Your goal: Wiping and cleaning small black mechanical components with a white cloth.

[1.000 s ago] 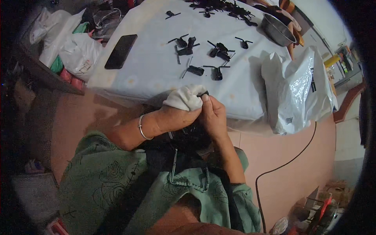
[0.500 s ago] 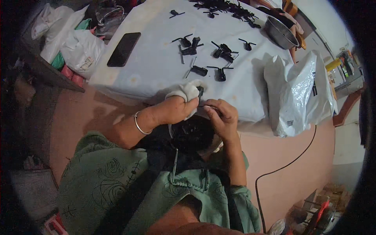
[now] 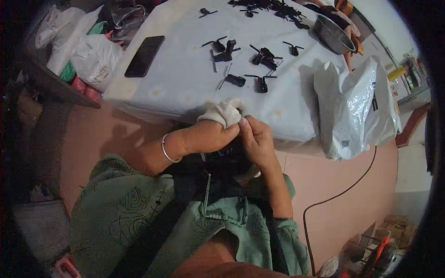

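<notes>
A: Where is the thing the person has?
B: In front of them, just by the near edge of the table [image 3: 176, 90]. The left hand [image 3: 208, 134] is wrapped around a white cloth [image 3: 220, 114], and a small dark piece [image 3: 239, 111] peeks out at the cloth's right side.
A: And the right hand [image 3: 256, 136]?
B: Its fingers are curled in and its thumb presses down, right up against the cloth. I can't tell what is between them.
A: Which way does the dark piece point?
B: Too little shows, so I can't tell.
A: And the black things on the table?
B: One black clip [image 3: 236, 80] lies longways from left to right, its right end a bit nearer the person. Another black clip [image 3: 262, 85] points at the person, with a thin bar across its far end, like a T.
A: Anything to put stuff in?
B: A metal bowl [image 3: 334, 39] sits at the right, tipped in my view, with its grey inside wall showing. A big white plastic bag [image 3: 347, 111] stands nearer. I can't see into it.
A: Any writing?
B: The big bag has black marks and a small square patch, too small to read.
</notes>
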`<state>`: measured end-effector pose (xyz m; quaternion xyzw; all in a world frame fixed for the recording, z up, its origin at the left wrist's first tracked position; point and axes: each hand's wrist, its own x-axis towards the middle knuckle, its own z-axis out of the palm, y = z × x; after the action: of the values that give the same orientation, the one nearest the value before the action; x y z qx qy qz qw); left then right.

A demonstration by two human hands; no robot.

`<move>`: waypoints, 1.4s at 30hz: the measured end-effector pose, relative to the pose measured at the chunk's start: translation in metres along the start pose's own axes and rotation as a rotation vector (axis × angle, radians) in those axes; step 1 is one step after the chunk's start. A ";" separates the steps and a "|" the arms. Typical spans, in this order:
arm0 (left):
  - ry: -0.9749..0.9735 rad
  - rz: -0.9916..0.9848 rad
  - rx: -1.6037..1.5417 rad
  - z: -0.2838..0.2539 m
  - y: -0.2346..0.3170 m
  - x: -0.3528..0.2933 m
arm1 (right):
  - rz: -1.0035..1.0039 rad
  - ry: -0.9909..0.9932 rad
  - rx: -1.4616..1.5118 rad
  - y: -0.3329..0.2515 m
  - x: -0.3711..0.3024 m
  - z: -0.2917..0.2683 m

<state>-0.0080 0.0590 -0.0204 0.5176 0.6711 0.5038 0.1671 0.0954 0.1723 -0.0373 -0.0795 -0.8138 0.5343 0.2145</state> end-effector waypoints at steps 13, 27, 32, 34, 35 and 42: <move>0.171 0.342 0.328 0.009 -0.003 -0.002 | 0.048 0.058 0.372 0.014 -0.002 0.023; -0.129 0.395 0.783 -0.048 -0.029 0.087 | 0.075 0.040 0.103 0.006 0.000 -0.005; -0.151 0.061 0.508 -0.039 -0.009 0.084 | -0.007 0.195 -0.045 0.004 0.002 -0.001; -0.091 0.121 0.495 -0.032 -0.015 0.068 | -0.048 0.241 -0.125 -0.001 0.001 0.003; -0.032 0.187 0.477 -0.028 -0.018 0.061 | -0.109 0.289 -0.166 -0.002 0.001 0.005; 0.084 0.164 0.072 -0.002 -0.004 0.033 | -0.357 0.479 -0.382 0.004 0.003 0.005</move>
<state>-0.0253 0.0861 -0.0131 0.5550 0.6503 0.5127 0.0783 0.0902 0.1709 -0.0420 -0.0979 -0.8266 0.2926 0.4707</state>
